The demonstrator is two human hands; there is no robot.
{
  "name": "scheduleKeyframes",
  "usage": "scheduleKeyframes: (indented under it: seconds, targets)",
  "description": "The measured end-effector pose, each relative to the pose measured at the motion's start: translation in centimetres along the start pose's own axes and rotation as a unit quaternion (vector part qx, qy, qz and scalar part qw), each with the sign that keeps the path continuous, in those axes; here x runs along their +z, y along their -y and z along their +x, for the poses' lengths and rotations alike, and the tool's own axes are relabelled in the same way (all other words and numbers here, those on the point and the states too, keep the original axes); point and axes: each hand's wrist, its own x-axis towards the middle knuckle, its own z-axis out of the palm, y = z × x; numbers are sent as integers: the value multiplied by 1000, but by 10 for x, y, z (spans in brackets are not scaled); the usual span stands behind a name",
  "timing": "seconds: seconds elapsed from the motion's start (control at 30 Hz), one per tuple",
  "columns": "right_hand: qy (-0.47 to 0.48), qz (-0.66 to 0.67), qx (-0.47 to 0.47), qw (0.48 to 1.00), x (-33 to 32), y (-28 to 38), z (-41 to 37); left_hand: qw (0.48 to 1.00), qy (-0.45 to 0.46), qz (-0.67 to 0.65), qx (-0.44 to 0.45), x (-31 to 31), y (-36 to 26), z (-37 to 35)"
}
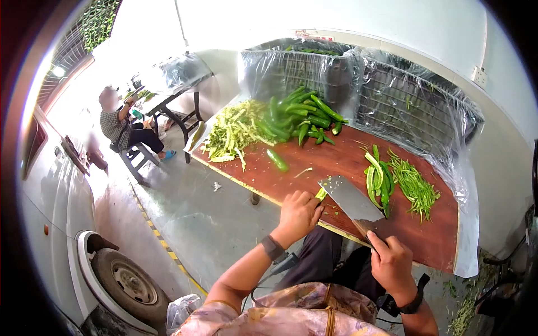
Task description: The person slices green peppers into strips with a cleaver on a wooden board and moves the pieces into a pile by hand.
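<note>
My left hand is closed on a green pepper piece at the front edge of the red-brown board. In my right hand is the handle of a wide cleaver, its blade lying low over the board, its far corner beside the pepper piece. To the right of the blade are long green pepper strips and a pile of thin green shreds. A single green pepper lies left of the blade. Behind it are a heap of whole peppers and pale pepper cores.
Plastic-draped black crates stand along the board's back edge. At the far left a person sits at another table. A vehicle wheel is at lower left. Green scraps lie on the floor at right.
</note>
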Motion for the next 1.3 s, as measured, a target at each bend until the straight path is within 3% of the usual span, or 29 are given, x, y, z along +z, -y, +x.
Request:
scheduleKeyframes:
  seconds: [0.2,0.47,0.67,1.2,1.3]
  targets:
    - [0,-18,-49,999,25,-3,26,999,22,33,-13,0,-9,-5]
    - [24,-39,-27,999,-40,6,-4,998,22,35,-36,16,-18,-4]
    - [67,-50,-12,996,-48,9,-5,998,41,31,-32,21,-32,-1]
    - [81,-54,-52,994,-35,2,19,995,82,41,-35,19,-24,12]
    - [77,-61,-74,992,-3,-4,43,997,62,31,-36,20,-25,15]
